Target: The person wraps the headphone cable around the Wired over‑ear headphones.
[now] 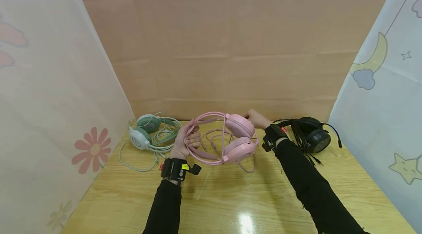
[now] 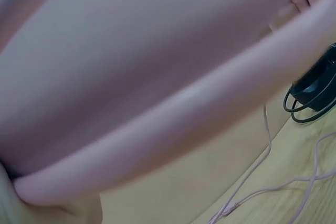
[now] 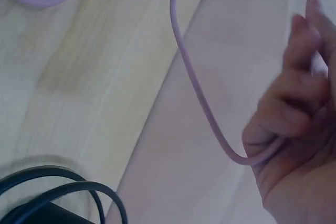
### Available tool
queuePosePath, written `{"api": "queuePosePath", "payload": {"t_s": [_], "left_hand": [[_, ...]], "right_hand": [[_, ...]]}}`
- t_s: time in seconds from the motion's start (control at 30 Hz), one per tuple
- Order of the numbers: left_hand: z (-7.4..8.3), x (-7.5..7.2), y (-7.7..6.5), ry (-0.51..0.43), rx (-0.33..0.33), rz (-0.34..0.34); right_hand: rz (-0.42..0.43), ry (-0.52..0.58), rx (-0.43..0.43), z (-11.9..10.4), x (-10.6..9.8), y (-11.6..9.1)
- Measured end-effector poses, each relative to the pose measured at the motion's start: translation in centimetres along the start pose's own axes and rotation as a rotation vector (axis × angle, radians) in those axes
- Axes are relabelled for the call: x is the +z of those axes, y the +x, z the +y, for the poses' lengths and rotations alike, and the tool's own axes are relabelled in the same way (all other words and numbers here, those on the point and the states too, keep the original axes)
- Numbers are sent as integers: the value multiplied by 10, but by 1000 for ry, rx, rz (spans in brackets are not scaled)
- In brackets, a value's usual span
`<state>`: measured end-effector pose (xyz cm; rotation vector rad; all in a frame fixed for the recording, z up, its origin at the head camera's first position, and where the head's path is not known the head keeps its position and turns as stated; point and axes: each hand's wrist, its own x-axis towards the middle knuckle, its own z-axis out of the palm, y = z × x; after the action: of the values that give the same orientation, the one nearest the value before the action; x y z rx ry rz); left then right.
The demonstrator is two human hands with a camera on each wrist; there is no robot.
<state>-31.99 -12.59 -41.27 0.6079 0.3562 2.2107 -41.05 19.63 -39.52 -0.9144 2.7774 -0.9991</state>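
Note:
Pink headphones (image 1: 240, 149) are held up over the table, their headband toward the left and both ear cups toward the right. My left hand (image 1: 188, 139) grips the headband; in the left wrist view the pink headband (image 2: 173, 114) fills most of the picture. My right hand (image 1: 258, 119) is beyond the ear cups, near the back wall. In the right wrist view its curled fingers (image 3: 286, 103) pinch the thin pink cable (image 3: 199, 93). More of that cable lies in loops on the table beneath the headphones.
White and green headphones (image 1: 140, 138) with a coiled cable lie on the wooden table (image 1: 211, 204) at left. Black headphones (image 1: 318, 140) with a bundled cable lie at right, close to the right wrist. A brown paper wall (image 1: 227, 43) stands behind, with printed cloth walls at both sides.

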Motion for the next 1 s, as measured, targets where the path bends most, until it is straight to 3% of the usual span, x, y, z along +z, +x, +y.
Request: {"api": "queuePosePath", "payload": {"t_s": [0.1,0.33,0.73,1.0], "left_hand": [[0,0,-1,16,6,3],[1,0,-2,22,8,8],[-1,-2,-4,52,-14,36],[0,0,-2,73,-25,33]], "right_hand": [[8,-1,21,-1,-4,3],[-135,138,65,-7,-13,3],[23,-68,118,-29,-22,8],[-54,-18,65,-33,-28,9]]}}
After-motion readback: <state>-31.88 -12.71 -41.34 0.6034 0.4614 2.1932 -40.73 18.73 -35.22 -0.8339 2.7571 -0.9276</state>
